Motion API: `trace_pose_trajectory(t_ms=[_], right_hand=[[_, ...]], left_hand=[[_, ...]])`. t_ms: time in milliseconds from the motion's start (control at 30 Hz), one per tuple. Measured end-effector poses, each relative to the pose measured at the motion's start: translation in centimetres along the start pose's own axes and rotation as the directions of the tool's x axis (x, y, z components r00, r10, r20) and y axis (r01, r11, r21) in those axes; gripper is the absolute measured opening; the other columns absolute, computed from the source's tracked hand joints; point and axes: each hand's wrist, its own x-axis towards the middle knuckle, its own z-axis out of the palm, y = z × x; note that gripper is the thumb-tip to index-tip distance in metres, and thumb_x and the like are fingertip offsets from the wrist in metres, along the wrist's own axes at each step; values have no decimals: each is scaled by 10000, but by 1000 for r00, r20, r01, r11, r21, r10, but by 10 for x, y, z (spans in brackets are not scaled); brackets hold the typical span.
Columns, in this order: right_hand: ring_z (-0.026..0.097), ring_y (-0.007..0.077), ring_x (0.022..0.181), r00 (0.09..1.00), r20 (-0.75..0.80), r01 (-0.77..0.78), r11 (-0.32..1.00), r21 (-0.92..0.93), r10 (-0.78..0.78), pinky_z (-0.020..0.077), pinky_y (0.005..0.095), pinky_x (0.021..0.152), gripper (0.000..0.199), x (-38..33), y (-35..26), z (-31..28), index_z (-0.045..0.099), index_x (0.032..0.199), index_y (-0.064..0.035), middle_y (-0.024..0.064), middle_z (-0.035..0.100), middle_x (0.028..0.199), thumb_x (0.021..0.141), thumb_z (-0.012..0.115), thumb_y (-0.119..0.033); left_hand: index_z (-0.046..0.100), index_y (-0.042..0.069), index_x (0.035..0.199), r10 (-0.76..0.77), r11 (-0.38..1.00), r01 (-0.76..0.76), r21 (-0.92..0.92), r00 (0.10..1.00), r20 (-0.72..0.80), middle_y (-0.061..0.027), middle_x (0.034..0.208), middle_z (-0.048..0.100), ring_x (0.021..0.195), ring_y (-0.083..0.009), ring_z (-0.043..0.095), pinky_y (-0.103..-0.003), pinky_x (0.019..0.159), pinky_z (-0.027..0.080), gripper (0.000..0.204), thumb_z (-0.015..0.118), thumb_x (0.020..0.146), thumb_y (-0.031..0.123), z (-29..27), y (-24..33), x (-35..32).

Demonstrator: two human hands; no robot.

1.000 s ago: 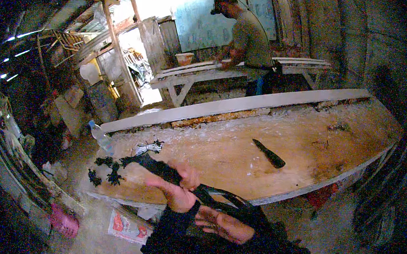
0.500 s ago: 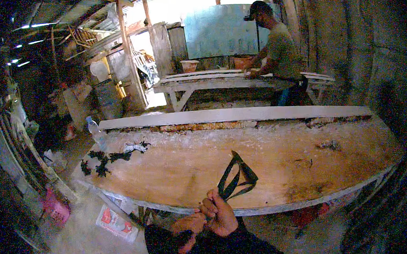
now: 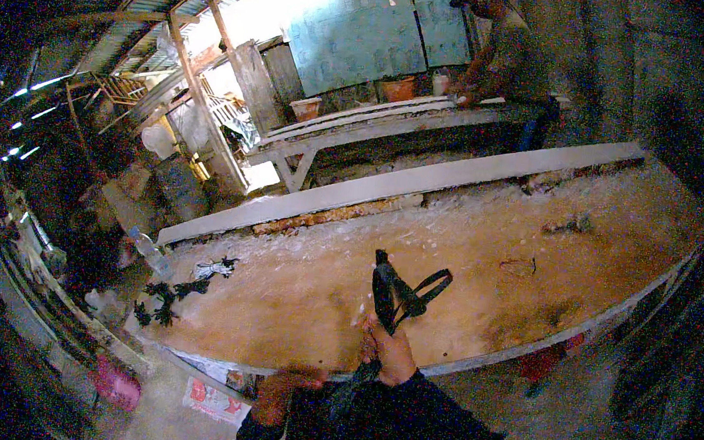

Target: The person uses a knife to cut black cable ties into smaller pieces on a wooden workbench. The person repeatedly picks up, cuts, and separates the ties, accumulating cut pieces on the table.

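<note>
My right hand (image 3: 393, 354) is closed around a looped black strap (image 3: 383, 293), just over the near edge of the wooden table. The strap's loops stand up above the fist, and a dark length seems to hang below it. My left hand (image 3: 287, 387) is apart from it, lower and to the left by the table's edge; motion smears its fingers, so its grip is unclear. On the table's left side lie several small black bundles (image 3: 166, 295) and a white bundle with dark ends (image 3: 214, 269).
A pale board (image 3: 404, 187) runs along the table's far side. A clear bottle (image 3: 151, 254) leans at the left corner. Beyond, a person (image 3: 505, 58) works at another bench (image 3: 359, 130). A pink container (image 3: 117, 385) and a printed sack (image 3: 214, 401) lie on the floor.
My left hand has parted from the right and moved down and left. The strap's loops have turned and changed shape in my right hand. The view has shifted and tilted.
</note>
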Motion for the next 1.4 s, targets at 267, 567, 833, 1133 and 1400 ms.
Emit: trace_pose_trajectory(t_ms=[267, 567, 833, 1133, 1400], right_hand=[[492, 89, 592, 848, 500, 461, 707, -536, -174, 399, 231, 442, 175, 46, 40, -24, 441, 939, -67, 12, 517, 737, 783, 476, -137], [489, 206, 854, 936, 339, 350, 355, -867, -96, 404, 337, 737, 289, 139, 46, -3, 462, 1011, -97, 65, 503, 946, 746, 546, -177], [545, 254, 721, 970, 230, 147, 555, -819, 83, 429, 352, 648, 499, 161, -5, 3, 428, 1082, -40, 118, 566, 818, 721, 542, -365], [540, 311, 706, 983, 50, -41, -478, -878, -177, 423, 388, 619, 373, 139, -51, -7, 502, 823, -87, 141, 559, 743, 618, 594, -385], [548, 293, 722, 979, 28, -48, -358, -933, -204, 433, 356, 636, 309, 151, -44, -30, 528, 758, -43, 151, 568, 734, 598, 628, -288]], left_hand=[[540, 72, 869, -114, 965, 148, -217, 980, 163, -67, 866, 552, 835, -200, 519, -286, 666, 394, 317, 520, 745, 364, 0, -49, 110], [504, 77, 870, -171, 910, 302, -283, 897, 408, -24, 777, 549, 732, -138, 518, -218, 518, 371, 315, 535, 745, 364, -49, -104, 181], [458, 87, 826, -287, 590, 174, -789, 958, -4, 46, 531, 375, 455, -81, 390, -197, 421, 315, 244, 506, 776, 322, -54, -150, 210], [460, 75, 761, -329, 757, 268, -596, 944, 6, 54, 504, 344, 364, -41, 299, -195, 336, 272, 238, 514, 777, 307, -93, -113, 203], [472, 88, 811, -175, 823, 170, -542, 984, 43, 57, 527, 352, 405, -39, 312, -193, 355, 271, 359, 470, 763, 444, -86, -141, 199]])
